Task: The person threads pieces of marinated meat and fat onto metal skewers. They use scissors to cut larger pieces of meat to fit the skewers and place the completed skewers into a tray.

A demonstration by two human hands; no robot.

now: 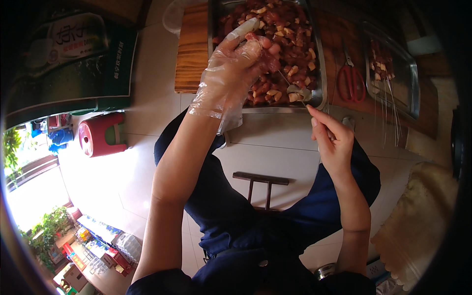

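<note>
My left hand (239, 62), in a clear plastic glove, holds a piece of raw meat (271, 61) above a metal tray (323, 73) heaped with raw meat pieces and pale chunks. Bare, my right hand (332, 134) pinches the end of a thin metal skewer (284, 77) near the tray's lower right corner. The skewer runs up towards the meat in my left hand; its tip is hidden. Close to the skewer's lower part, pale pieces (297, 96) lie at the tray's corner.
Red-handled scissors (351, 83) lie right of the tray on a wooden board (328, 25). Farther right, a smaller metal tray (415, 84) holds loaded skewers (381, 64), their bare ends sticking over its edge. A red stool (107, 134) stands at left on the tiled floor.
</note>
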